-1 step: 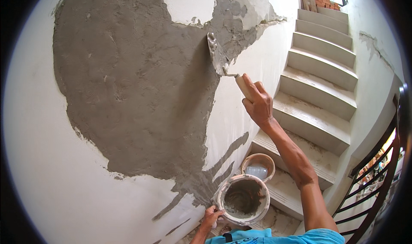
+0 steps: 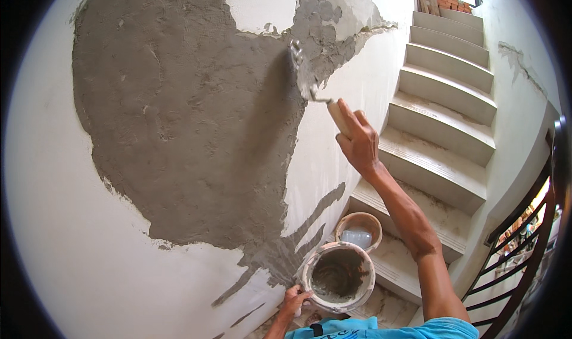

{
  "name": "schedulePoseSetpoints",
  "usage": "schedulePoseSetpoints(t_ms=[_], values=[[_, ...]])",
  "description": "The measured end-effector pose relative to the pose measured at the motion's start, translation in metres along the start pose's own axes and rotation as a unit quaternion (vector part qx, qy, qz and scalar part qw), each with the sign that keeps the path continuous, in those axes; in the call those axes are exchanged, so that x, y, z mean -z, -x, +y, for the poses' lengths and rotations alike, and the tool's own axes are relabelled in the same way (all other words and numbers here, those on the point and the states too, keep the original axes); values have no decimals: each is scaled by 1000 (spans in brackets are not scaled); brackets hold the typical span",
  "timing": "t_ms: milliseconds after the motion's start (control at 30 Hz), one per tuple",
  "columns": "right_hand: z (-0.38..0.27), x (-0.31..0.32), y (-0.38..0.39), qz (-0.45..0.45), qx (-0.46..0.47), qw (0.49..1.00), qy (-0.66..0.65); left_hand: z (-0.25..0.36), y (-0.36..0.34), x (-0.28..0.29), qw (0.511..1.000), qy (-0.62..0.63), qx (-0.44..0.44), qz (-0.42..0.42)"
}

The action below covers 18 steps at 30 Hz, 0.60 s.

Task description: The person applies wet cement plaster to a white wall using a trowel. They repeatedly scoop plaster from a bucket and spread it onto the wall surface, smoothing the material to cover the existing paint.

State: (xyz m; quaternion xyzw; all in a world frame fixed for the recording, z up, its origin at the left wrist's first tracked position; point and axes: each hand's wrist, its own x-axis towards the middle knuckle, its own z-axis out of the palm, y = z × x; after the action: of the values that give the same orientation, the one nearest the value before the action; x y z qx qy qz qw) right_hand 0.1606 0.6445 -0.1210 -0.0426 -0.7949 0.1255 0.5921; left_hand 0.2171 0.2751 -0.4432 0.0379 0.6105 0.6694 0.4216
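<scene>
My right hand is closed round the pale handle of a trowel. The blade, smeared with wet mortar, lies against the wall at the right edge of a large grey mortar patch. Low in front of me, my left hand grips the rim of a bucket close to the wall. Dark grey wet mortar coats the bucket's inside. A rougher grey area joins the patch at the upper right, beside a chipped paint edge.
Behind the bucket, a second bucket with cloudy liquid stands on the stairs, which climb away on the right. A dark metal railing curves along the lower right. Reddish bricks are stacked at the top. The right wall has a crack.
The trowel blade has tilted slightly and shifted a little at the patch's edge, with its tip higher up. My left hand and the bucket have stayed in place.
</scene>
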Motion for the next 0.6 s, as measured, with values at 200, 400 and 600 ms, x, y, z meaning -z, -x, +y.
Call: schedulePoseSetpoints(t_ms=[200, 400, 600], values=[[-10, -11, -48, 45, -22, 999, 2, -15, -6, 4, 999, 37, 6, -4], [-33, -25, 0, 18, 9, 999, 35, -15, -4, 2, 999, 39, 26, 0], [-31, -9, -13, 30, -16, 999, -15, -20, -11, 5, 999, 20, 26, -6]])
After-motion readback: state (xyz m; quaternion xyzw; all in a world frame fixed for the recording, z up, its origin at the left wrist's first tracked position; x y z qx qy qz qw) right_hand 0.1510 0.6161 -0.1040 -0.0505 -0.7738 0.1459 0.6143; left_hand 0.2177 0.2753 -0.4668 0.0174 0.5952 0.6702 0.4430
